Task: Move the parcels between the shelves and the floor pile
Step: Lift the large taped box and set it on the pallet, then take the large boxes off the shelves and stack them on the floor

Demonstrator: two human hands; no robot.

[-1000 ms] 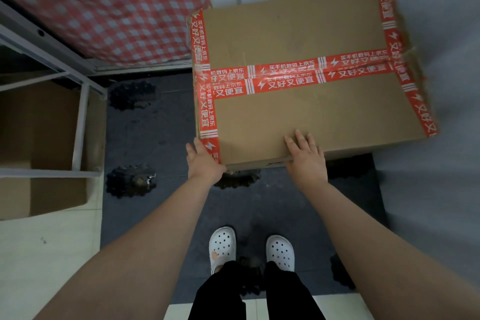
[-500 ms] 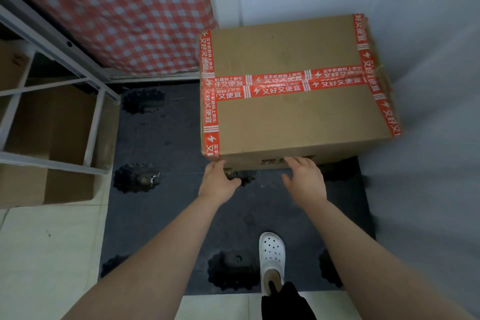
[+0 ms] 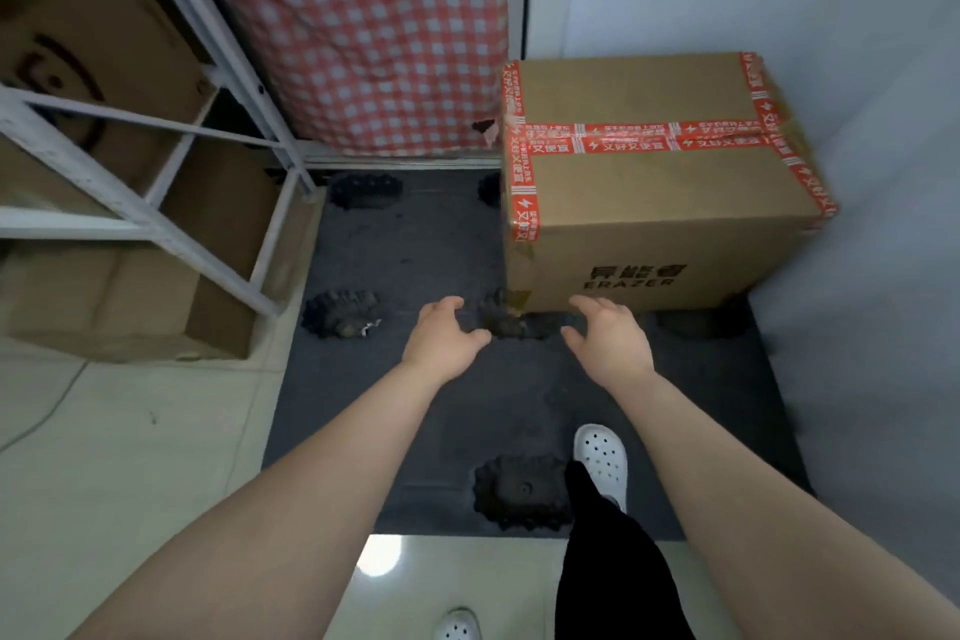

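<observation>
A large brown cardboard parcel [image 3: 649, 192] sealed with red printed tape stands on the dark grey floor pallet [image 3: 415, 244], pushed into the far right corner against the wall. My left hand [image 3: 441, 333] and my right hand [image 3: 605, 333] hover side by side just in front of the parcel's lower edge, apart from it, with fingers relaxed and holding nothing. A white metal shelf rack [image 3: 156, 182] stands at the left, and brown parcels [image 3: 93, 42] sit on its levels.
A red-and-white checked cloth [image 3: 363, 26] hangs behind the pallet. Pale walls close off the right side. Cream floor tiles [image 3: 130, 431] lie at the near left. My right white shoe [image 3: 600, 457] stands on the pallet's near edge, my left shoe [image 3: 457, 624] on the tiles.
Both hands have come off the parcel, which now rests on the pallet in the corner. I have stepped back, so the parcel looks farther away and its front face shows.
</observation>
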